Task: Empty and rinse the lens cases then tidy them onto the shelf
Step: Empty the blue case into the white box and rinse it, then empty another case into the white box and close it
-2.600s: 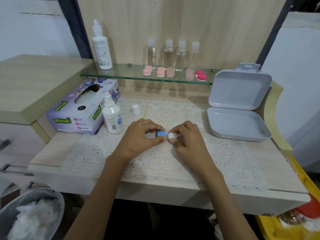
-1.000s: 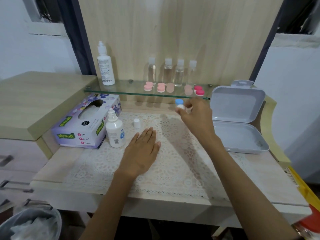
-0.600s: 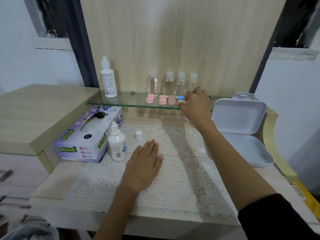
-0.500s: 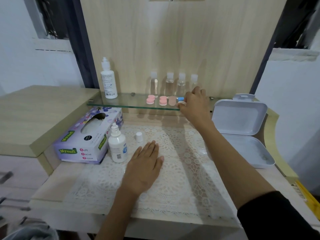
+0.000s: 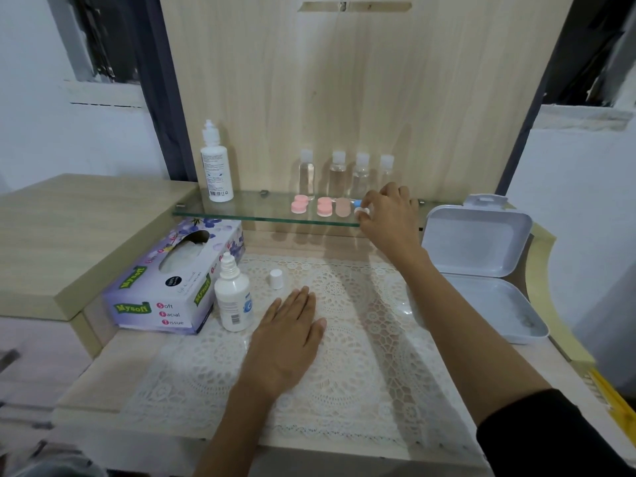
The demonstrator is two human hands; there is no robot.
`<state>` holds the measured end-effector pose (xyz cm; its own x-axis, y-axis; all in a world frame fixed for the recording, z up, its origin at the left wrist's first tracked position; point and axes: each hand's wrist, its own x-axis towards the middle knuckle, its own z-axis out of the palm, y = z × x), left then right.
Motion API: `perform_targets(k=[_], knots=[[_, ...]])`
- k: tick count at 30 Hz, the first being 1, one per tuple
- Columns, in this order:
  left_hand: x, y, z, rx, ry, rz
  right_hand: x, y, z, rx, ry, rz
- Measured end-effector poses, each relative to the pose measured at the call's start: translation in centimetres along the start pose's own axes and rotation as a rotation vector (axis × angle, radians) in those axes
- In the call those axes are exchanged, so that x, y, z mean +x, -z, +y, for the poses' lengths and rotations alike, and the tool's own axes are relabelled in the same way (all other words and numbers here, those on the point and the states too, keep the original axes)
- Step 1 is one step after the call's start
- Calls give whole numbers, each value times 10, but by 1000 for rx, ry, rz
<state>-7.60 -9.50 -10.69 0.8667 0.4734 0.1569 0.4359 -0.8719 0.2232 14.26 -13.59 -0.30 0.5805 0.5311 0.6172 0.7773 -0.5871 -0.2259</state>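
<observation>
My right hand (image 5: 390,215) reaches over the glass shelf (image 5: 261,210) and pinches a blue-and-white lens case (image 5: 359,207) that sits on the shelf's right part. To its left on the shelf lie a beige case (image 5: 342,206) and two pink cases (image 5: 324,206) (image 5: 298,204). The hand hides whatever lies further right on the shelf. My left hand (image 5: 287,339) rests flat, fingers straight, on the lace mat (image 5: 361,366) and holds nothing.
Several small clear bottles (image 5: 339,173) and a tall white bottle (image 5: 216,166) stand at the shelf's back. On the desk are a tissue box (image 5: 172,284), an uncapped solution bottle (image 5: 233,297), its white cap (image 5: 276,278) and an open grey box (image 5: 481,270).
My right hand carried the blue-and-white case from the mat up to the shelf and set it beside the beige case. My left hand let go and lay flat on the mat.
</observation>
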Motion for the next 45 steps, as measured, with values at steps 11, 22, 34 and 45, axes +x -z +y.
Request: perform_targets(k=[11,22,34,45], knots=[[0,-1,-1,-16,-9,10,-9,6,14,-97,20,63],[-1,1,0,-46,-13,25,-17,12,12,8,18,110],[0,1,-1,-73,-14,28,-102,30,0,577,-33,-123],[0,0,-5,-174,-47,64,-150,6,0,674,33,-364]])
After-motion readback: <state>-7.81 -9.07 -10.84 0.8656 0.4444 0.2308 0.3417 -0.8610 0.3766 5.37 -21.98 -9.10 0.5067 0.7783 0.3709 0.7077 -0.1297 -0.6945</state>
